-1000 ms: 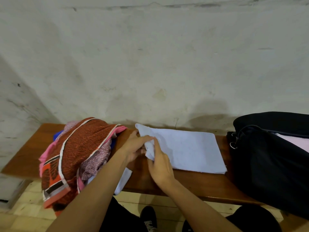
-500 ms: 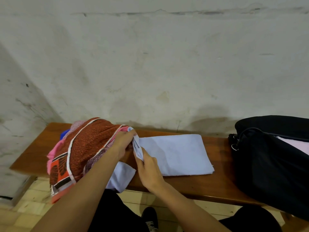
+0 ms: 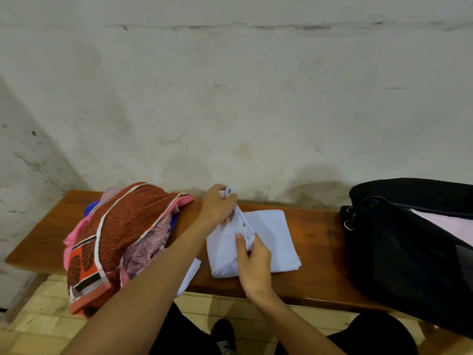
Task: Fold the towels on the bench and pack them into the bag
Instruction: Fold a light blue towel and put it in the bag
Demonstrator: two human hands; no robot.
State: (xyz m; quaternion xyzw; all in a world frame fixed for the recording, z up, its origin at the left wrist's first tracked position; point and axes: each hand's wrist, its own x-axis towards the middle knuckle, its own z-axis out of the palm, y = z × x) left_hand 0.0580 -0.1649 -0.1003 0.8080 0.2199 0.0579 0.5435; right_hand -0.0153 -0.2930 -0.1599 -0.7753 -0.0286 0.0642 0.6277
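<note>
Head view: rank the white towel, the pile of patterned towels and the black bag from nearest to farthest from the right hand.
1. White towel: pinched by the right hand, mid-bench.
2. Pile of patterned towels: on the left, past the left hand.
3. Black bag: at the right end.

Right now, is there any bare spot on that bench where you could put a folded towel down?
Yes: bare wood of the bench shows between the white towel and the black bag. A smaller bare strip lies at the far left end, beyond the towel pile. The middle is crowded by both hands.
</note>
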